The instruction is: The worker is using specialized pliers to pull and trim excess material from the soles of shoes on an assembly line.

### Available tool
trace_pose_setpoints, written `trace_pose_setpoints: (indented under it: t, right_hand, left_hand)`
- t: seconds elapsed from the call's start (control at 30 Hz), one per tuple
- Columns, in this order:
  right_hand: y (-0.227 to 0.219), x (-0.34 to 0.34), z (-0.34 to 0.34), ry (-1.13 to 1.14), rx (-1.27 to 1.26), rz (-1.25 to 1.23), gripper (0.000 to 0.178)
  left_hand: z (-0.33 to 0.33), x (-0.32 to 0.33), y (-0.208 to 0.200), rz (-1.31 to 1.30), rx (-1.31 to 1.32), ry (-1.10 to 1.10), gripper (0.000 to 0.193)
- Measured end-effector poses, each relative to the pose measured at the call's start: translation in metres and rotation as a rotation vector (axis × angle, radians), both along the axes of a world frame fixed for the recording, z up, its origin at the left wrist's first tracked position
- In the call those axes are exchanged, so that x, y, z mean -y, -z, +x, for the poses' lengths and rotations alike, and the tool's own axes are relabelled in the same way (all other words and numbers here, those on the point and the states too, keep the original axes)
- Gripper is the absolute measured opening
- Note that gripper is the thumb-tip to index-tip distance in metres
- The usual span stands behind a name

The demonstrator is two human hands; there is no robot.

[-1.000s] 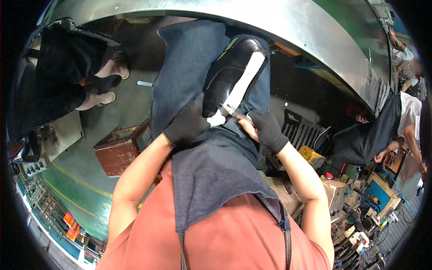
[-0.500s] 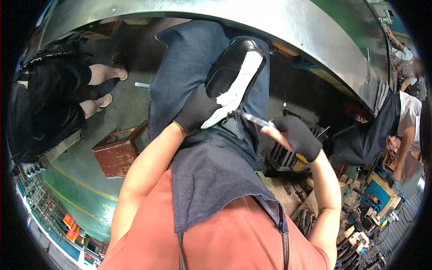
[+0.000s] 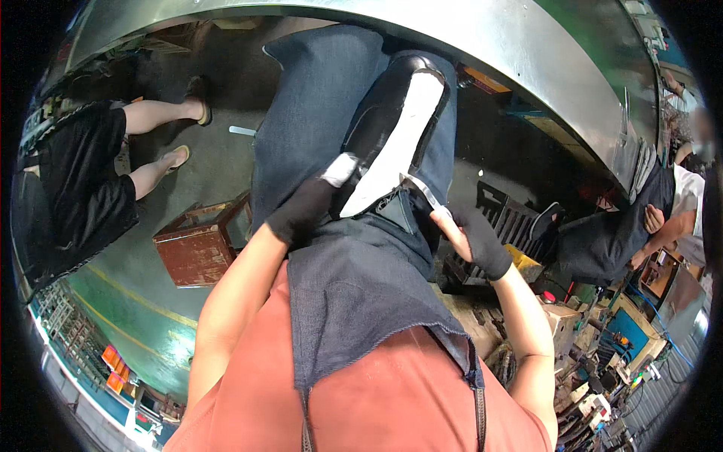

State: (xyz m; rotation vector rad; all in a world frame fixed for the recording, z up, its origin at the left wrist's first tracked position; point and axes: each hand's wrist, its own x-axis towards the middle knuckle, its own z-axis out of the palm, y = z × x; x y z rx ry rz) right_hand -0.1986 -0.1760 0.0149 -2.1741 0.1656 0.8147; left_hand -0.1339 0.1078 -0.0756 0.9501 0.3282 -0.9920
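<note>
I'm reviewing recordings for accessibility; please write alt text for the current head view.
A person's gloved right hand holds a slim metal tool beside the white strip on a black shoe on their dark apron; the gloved left hand is at the shoe's left side. A metal bench lies beyond, a brown stool to the left.

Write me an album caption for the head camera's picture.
Gloved left hand beside a black shoe on blue cloth; slim metal tool in the fingers of the right hand.
</note>
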Motion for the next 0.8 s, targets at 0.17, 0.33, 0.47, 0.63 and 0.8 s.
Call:
trace_pose_setpoints:
  t: [0.17, 0.33, 0.47, 0.63, 0.8]
  right_hand:
    - [-0.010, 0.006, 0.000, 0.019, -0.184, -0.050, 0.042]
    - [-0.071, -0.040, 0.050, -0.251, 0.170, 0.115, 0.037]
    - [-0.029, -0.030, 0.060, -0.226, 0.294, 0.112, 0.033]
    - [-0.015, -0.001, 0.048, -0.058, 0.063, -0.004, 0.032]
    - [-0.051, -0.055, 0.053, -0.210, 0.371, 0.153, 0.030]
  left_hand:
    - [0.000, 0.033, -0.008, 0.554, 0.795, 0.039, 0.045]
    - [-0.001, 0.022, 0.008, 0.570, 0.909, 0.112, 0.075]
    - [0.000, 0.013, -0.011, 0.467, 0.952, 0.186, 0.080]
    - [0.009, -0.005, -0.009, 0.275, 0.719, 0.325, 0.063]
    - [-0.014, -0.003, 0.043, 0.507, 0.723, 0.300, 0.088]
